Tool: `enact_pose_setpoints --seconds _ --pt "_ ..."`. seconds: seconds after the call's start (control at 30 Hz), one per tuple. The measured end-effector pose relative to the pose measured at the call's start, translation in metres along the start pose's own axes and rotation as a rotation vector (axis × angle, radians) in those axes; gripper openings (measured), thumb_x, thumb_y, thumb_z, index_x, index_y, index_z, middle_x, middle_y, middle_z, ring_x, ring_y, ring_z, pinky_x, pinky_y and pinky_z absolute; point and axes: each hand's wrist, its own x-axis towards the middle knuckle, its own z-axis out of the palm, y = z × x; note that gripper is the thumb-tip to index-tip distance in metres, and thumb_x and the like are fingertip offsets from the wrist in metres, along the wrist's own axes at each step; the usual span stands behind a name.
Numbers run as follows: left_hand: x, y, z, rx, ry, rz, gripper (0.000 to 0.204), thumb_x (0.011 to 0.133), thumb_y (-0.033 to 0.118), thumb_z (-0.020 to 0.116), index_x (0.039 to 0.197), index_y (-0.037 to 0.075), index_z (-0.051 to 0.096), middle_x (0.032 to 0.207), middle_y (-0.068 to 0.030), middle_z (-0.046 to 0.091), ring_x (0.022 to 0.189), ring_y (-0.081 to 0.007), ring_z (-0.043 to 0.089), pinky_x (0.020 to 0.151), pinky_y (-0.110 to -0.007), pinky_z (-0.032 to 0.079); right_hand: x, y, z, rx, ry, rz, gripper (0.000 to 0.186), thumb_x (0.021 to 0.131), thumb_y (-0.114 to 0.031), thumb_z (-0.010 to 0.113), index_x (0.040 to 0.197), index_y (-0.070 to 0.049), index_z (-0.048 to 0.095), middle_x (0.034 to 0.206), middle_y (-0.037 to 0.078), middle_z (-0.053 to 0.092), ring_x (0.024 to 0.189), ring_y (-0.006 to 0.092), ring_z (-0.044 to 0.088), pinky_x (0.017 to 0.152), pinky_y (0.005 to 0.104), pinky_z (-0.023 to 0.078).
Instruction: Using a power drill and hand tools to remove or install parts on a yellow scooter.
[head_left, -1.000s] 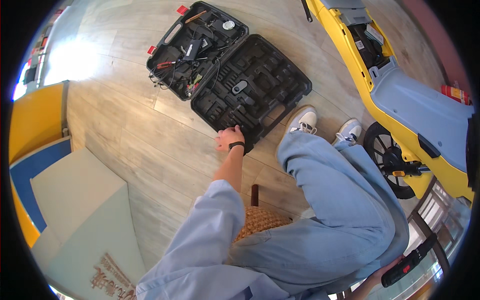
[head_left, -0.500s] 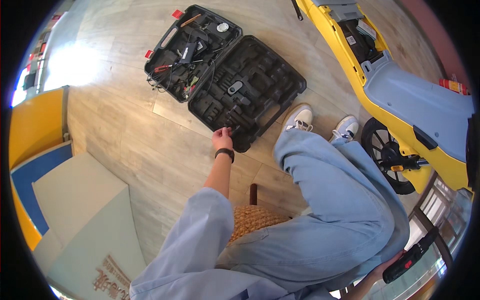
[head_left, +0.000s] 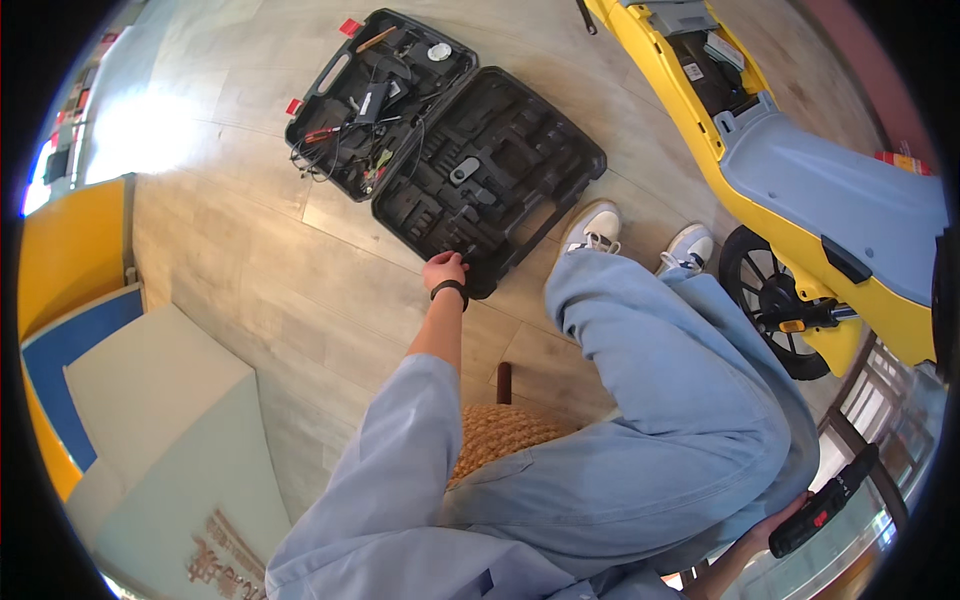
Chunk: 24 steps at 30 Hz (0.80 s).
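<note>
My left hand, with a dark band on its wrist, reaches the near edge of an open black tool case. Its fingers are pinched together over the moulded slots; whatever lies between them is too small to name. At the lower right, beside my leg, my right hand is closed round a black cordless drill with red marks. The hand's grip is partly hidden behind the tool. In the case's far half lie cables, a dark adapter and red-handled pliers.
A yellow and grey electric scooter stands on the right, with an uncovered compartment and a black wheel. My shoes are near the case. A woven stool is under me. Pale boxes and coloured panels stand at left.
My left fingers have shifted slightly at the case's near edge, the wrist turning a little. The drill stays in my right hand. The whole view has moved slightly.
</note>
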Motion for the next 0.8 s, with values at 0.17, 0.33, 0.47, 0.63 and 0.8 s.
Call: enact_pose_setpoints --seconds 0.17,0.33,0.47,0.63,0.8 --pt "-0.014 0.002 0.027 -0.019 0.166 0.008 0.014 0.077 0.004 0.069 0.090 -0.001 0.067 0.077 -0.0119 0.067 0.056 -0.0188 0.065 0.052 -0.028 0.054 -0.002 0.003 0.001 -0.012 0.003 0.020 0.022 0.096 -0.017 0.049 0.101 0.002 0.058 0.096 0.014 0.059 0.088 0.0234 0.056 0.081 0.0365 0.045" --pt "-0.011 0.005 0.033 0.026 0.221 0.063 0.014 0.074 0.007 0.074 0.084 -0.001 0.068 0.069 -0.0121 0.066 0.056 -0.0187 0.065 0.053 -0.028 0.054 -0.003 -0.001 0.003 0.019 0.054 0.044 0.020 0.096 -0.015 0.051 0.097 0.004 0.058 0.092 0.015 0.058 0.085 0.0241 0.055 0.080 0.0361 0.044" --pt "-0.004 0.008 0.038 -0.016 0.269 -0.044 0.013 0.073 0.007 0.074 0.082 -0.001 0.068 0.068 -0.0122 0.066 0.055 -0.0193 0.065 0.053 -0.028 0.054 -0.005 0.005 0.000 -0.032 0.043 0.068 0.022 0.096 -0.016 0.051 0.101 0.004 0.058 0.096 0.015 0.058 0.088 0.0251 0.055 0.082 0.0368 0.044" --pt "0.014 0.006 0.038 0.072 0.314 -0.100 0.017 0.068 0.009 0.077 0.078 0.002 0.067 0.070 -0.0131 0.067 0.063 -0.0235 0.067 0.062 -0.032 0.055 -0.007 0.015 0.000 0.101 0.041 0.057 0.023 0.096 -0.017 0.051 0.103 0.004 0.058 0.096 0.015 0.058 0.089 0.0258 0.055 0.083 0.0373 0.044" --pt "0.000 0.008 0.050 0.207 0.439 -0.094 0.018 0.064 0.011 0.077 0.077 0.004 0.067 0.081 -0.0146 0.068 0.072 -0.0276 0.067 0.072 -0.037 0.053 -0.001 0.025 -0.010 -0.140 0.028 -0.043 0.023 0.096 -0.017 0.051 0.104 0.005 0.057 0.098 0.015 0.058 0.090 0.0262 0.056 0.083 0.0379 0.044"
